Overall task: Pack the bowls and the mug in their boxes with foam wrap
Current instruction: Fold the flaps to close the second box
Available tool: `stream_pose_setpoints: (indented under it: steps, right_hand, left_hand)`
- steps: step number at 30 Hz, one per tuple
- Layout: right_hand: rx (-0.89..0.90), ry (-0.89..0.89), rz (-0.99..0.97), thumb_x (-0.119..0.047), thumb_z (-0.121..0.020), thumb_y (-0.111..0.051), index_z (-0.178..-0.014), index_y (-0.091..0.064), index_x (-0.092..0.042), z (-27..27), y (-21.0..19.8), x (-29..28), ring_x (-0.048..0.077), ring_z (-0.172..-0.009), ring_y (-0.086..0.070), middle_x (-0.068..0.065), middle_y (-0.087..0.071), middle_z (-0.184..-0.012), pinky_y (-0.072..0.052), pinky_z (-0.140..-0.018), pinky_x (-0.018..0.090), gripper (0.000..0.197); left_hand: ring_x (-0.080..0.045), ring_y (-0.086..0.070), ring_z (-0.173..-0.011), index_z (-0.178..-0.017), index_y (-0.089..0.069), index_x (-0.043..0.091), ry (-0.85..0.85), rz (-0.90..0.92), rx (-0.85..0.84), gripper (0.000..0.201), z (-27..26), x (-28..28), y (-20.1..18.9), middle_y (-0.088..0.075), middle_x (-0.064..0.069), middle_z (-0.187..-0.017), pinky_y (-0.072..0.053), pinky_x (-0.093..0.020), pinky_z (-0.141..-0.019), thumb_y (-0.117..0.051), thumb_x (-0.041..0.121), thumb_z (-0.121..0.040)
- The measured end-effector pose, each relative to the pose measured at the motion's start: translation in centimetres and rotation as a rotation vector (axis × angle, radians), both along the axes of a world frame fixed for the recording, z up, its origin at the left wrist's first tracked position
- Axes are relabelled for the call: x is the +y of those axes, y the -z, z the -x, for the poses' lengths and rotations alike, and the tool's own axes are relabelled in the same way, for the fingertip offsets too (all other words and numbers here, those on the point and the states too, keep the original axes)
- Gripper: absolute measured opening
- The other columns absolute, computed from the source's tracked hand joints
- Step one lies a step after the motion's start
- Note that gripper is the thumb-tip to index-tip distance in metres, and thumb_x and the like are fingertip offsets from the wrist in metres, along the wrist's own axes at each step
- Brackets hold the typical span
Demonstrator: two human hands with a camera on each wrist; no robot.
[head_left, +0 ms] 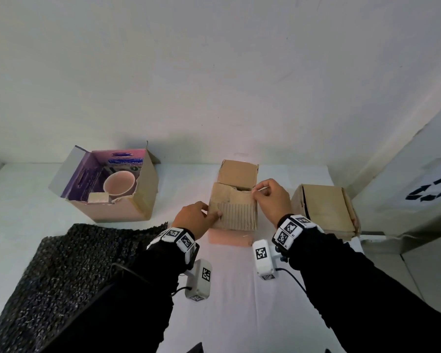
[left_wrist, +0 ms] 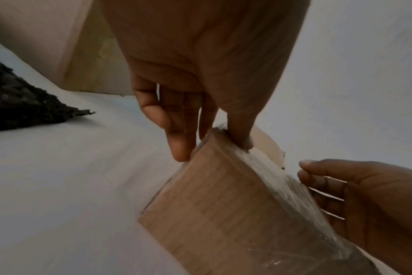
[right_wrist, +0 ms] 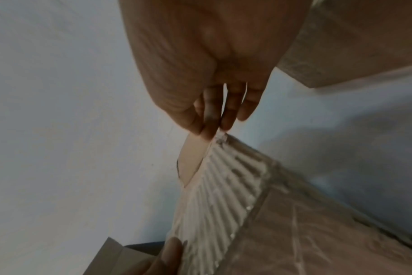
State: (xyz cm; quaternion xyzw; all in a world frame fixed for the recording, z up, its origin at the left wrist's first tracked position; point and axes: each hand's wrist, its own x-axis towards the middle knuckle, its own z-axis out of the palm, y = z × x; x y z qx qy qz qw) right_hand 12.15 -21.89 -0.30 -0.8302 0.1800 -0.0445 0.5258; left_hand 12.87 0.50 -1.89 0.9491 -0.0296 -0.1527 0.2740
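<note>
A small brown cardboard box (head_left: 236,215) stands mid-table, its rear flap up and a ribbed, torn flap folded over the top. My left hand (head_left: 211,211) grips the box's upper left edge (left_wrist: 219,204) between thumb and fingers (left_wrist: 179,148). At the top right corner, my right hand (head_left: 255,193) pinches the ribbed flap (right_wrist: 223,195). A pink cup-shaped vessel (head_left: 119,187) sits in the open purple-lined box (head_left: 143,197) at the left. Black foam wrap (head_left: 69,263) lies at the near left. What the middle box holds is hidden.
Another brown box (head_left: 323,210), flaps shut, stands right of the middle one. Beyond the table's right edge is a grey bin with a recycling mark (head_left: 430,189). A white wall runs behind the table.
</note>
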Motion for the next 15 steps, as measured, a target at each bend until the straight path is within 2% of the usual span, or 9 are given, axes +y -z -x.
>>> stream_pose_setpoints:
  steps: [3, 5, 8, 10, 11, 12, 15]
  right_hand:
    - [0.011, 0.122, 0.046, -0.031, -0.081, -0.073, -0.106, -0.053, -0.017, -1.6, -0.4, 0.1, 0.015, -0.086, -0.057, 0.000, -0.059, -0.101, -0.040, -0.072, 0.026, 0.036]
    - [0.105, 0.101, -0.104, -0.040, -0.080, -0.075, -0.114, -0.050, -0.016, -2.6, -1.5, 0.2, 0.010, -0.083, -0.056, -0.002, -0.057, -0.104, -0.040, -0.071, 0.024, 0.048]
    - [0.178, -0.033, -0.299, -0.042, -0.085, -0.070, -0.105, -0.058, -0.012, -4.4, -3.1, 0.1, 0.001, -0.075, -0.053, -0.003, -0.060, -0.094, -0.041, -0.062, 0.021, 0.038]
    - [0.159, -0.060, -0.314, -0.046, -0.083, -0.071, -0.104, -0.065, -0.011, -5.9, -3.9, 0.2, 0.008, -0.082, -0.058, 0.001, -0.064, -0.101, -0.048, -0.073, 0.026, 0.041]
    - [0.144, -0.055, -0.313, -0.046, -0.081, -0.073, -0.104, -0.068, -0.012, -6.5, -4.3, 0.2, 0.012, -0.088, -0.060, 0.003, -0.067, -0.104, -0.050, -0.082, 0.030, 0.041]
    - [0.120, -0.057, -0.315, -0.043, -0.080, -0.075, -0.101, -0.070, -0.012, -7.0, -4.8, 0.3, 0.013, -0.090, -0.062, 0.003, -0.069, -0.104, -0.049, -0.085, 0.030, 0.038]
    - [0.040, -0.145, -0.315, -0.024, -0.080, -0.078, -0.094, -0.073, -0.011, -7.4, -6.0, 0.5, 0.009, -0.077, -0.063, -0.001, -0.071, -0.088, -0.047, -0.072, 0.021, 0.020]
  left_hand:
    - [-0.010, -0.067, -0.078, -0.107, -0.059, 0.025, -0.022, 0.002, 0.036, 0.048, -0.3, 0.1, -0.2, -0.072, 0.007, -0.077, -0.053, -0.032, -0.076, -0.058, 0.065, -0.081]
    - [-0.006, -0.067, -0.070, -0.102, -0.058, 0.028, -0.041, 0.023, 0.069, 0.043, -0.3, 0.2, -0.6, -0.072, 0.007, -0.067, -0.054, -0.029, -0.072, -0.060, 0.065, -0.080]
    - [-0.003, -0.067, -0.063, -0.098, -0.057, 0.030, -0.059, 0.051, 0.093, 0.043, -0.3, 0.2, -0.9, -0.072, 0.008, -0.064, -0.055, -0.030, -0.073, -0.062, 0.066, -0.077]
    - [-0.002, -0.067, -0.061, -0.097, -0.057, 0.030, -0.074, 0.074, 0.103, 0.042, -0.1, 0.2, -1.0, -0.072, 0.007, -0.066, -0.055, -0.031, -0.074, -0.063, 0.066, -0.077]
    - [-0.002, -0.067, -0.059, -0.097, -0.056, 0.029, -0.083, 0.097, 0.112, 0.040, 0.0, 0.1, -1.1, -0.073, 0.006, -0.068, -0.054, -0.030, -0.075, -0.064, 0.064, -0.077]
    - [-0.003, -0.067, -0.057, -0.097, -0.056, 0.028, -0.094, 0.124, 0.124, 0.040, 0.1, 0.0, -1.1, -0.073, 0.005, -0.070, -0.054, -0.030, -0.075, -0.065, 0.061, -0.078]
    - [-0.007, -0.069, -0.056, -0.097, -0.055, 0.024, -0.135, 0.196, 0.156, 0.039, 0.3, -0.3, -1.2, -0.073, 0.002, -0.069, -0.056, -0.033, -0.073, -0.067, 0.056, -0.079]
